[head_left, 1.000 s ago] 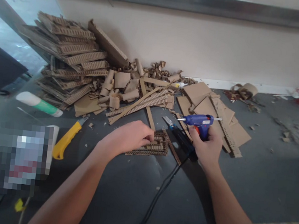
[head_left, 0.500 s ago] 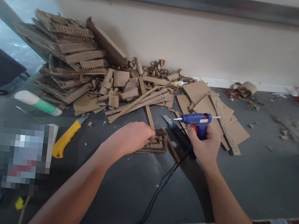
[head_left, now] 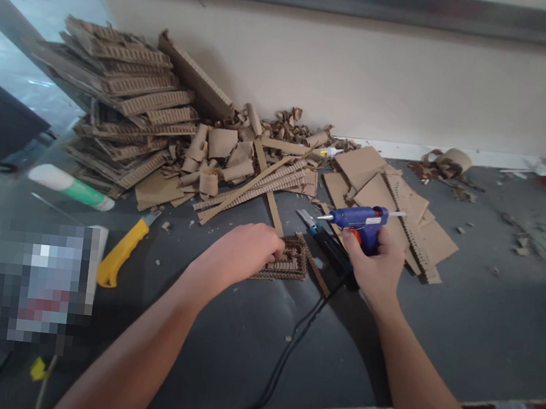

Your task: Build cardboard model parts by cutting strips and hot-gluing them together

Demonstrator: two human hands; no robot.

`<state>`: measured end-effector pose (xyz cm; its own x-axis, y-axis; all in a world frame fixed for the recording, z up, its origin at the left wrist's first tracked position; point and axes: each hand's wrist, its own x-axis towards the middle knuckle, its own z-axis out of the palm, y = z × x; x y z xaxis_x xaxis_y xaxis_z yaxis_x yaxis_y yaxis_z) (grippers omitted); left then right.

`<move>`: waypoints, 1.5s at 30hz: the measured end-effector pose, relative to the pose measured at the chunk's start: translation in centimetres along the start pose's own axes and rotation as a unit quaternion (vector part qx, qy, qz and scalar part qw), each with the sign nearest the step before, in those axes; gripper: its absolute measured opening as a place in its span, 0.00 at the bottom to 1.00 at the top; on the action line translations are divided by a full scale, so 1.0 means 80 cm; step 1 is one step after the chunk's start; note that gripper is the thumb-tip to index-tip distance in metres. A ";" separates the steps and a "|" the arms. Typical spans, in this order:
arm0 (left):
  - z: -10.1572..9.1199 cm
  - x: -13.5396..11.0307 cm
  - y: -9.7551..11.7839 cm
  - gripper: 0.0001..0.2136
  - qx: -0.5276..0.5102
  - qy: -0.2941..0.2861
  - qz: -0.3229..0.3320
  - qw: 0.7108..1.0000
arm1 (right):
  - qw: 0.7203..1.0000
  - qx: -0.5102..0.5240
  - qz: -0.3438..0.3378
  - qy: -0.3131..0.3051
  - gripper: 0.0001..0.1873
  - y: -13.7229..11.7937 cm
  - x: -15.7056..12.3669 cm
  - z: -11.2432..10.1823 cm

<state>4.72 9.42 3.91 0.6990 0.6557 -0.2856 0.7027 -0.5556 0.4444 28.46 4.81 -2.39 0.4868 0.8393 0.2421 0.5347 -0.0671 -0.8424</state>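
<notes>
1 blue glue gun (head_left: 356, 220) was in the right hand (head_left: 380, 262), fingers wrapped round its handle. The left hand (head_left: 248, 251) touched the corrugated cardboard piece (head_left: 290, 267) on the grey table (head_left: 233, 343); its fingers were curled narrow, but whether they pinched anything I could not tell. A black cutter (head_left: 329, 247) lay just beside the cardboard.

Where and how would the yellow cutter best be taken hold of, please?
Probably the yellow cutter is best gripped by its handle's middle, from above and the near right. It lies slanted, its bare blade at the far end, pointing away and rightward, and a pale-edged item sits close on its left.
</notes>
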 end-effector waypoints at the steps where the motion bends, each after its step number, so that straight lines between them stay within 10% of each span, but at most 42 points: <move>1: 0.000 0.000 -0.001 0.09 0.000 -0.006 -0.006 1.000 | 1.000 -0.001 -0.001 -0.001 0.18 0.000 0.000 0.000; 16: -0.006 -0.001 -0.020 0.11 -0.018 -0.046 0.012 0.999 | 1.000 -0.024 -0.010 -0.001 0.17 0.000 0.000 -0.001; 26: -0.036 -0.027 -0.035 0.12 0.006 0.025 -0.053 0.998 | 1.000 -0.021 -0.003 -0.014 0.17 0.001 0.000 0.001; 33: 0.008 -0.032 -0.019 0.42 0.072 -0.020 -0.096 0.993 | 1.000 -0.008 -0.009 -0.014 0.17 -0.003 -0.001 0.001; 41: 0.020 -0.042 -0.028 0.42 0.054 0.012 -0.032 0.998 | 0.999 0.020 0.007 -0.025 0.18 0.001 -0.002 0.002; 45: 0.013 -0.049 -0.030 0.39 0.090 0.125 -0.054 0.987 | 0.998 0.049 0.030 -0.034 0.18 0.004 -0.004 0.003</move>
<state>0.42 7.63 3.07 0.5798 0.8092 -0.0953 0.7994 -0.5424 0.2584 28.27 4.69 -2.84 0.4657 0.8704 0.1596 0.4351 -0.0682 -0.8978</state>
